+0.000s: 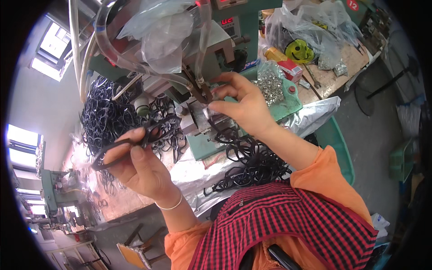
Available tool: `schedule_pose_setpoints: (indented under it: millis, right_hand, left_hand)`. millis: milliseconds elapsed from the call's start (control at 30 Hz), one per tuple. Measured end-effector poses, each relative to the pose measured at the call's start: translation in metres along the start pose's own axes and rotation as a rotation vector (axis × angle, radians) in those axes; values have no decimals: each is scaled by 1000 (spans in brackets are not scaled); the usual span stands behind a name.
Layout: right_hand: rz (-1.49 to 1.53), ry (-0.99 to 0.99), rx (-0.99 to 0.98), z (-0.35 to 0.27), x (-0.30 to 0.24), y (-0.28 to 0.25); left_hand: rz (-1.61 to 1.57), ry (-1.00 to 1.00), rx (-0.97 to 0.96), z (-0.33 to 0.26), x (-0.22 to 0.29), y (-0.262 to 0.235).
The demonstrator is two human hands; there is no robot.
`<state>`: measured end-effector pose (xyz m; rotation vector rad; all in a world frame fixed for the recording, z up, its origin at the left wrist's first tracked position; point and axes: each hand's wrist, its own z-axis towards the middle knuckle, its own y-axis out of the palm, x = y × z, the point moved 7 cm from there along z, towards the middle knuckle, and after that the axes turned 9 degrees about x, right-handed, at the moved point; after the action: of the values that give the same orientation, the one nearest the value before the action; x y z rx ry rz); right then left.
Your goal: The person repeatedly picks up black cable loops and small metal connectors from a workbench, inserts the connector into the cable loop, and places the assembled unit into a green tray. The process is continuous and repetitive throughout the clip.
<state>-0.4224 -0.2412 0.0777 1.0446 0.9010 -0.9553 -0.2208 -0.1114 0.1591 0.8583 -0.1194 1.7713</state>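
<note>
My left hand (146, 173) is closed on a black eyeglass frame (118, 152), pinched between thumb and fingers, in front of the machine's left side. My right hand (245, 105) reaches to the green bench machine (204, 146). Its thumb and fingers curl closed beside the dark metal tooling (200, 93); whatever they pinch is too small and hidden to make out. Just below those fingertips, a black frame (220, 130) sits at the machine's fixture. Beside my right wrist, small silvery metal parts (272, 92) fill a green tray.
Black frames are heaped at the left (108, 119) and on silvery sheeting before me (258, 164). Clear hoses (130, 65) loop over the machine. A red-and-white box (290, 70), plastic bags (310, 27) and a wrench (313, 76) lie at the right. A green bin (340, 146) stands beside me.
</note>
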Motion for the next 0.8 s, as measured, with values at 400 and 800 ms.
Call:
schedule_pose_setpoints:
  millis: [400,800]
  right_hand:
    - [-501,-189,76,-4,-17,-64]
    - [-1190,-391,172,-40,23,-118]
  left_hand:
    - [529,627,-598,-61,0,77]
    - [554,608,-609,-77,-19,74]
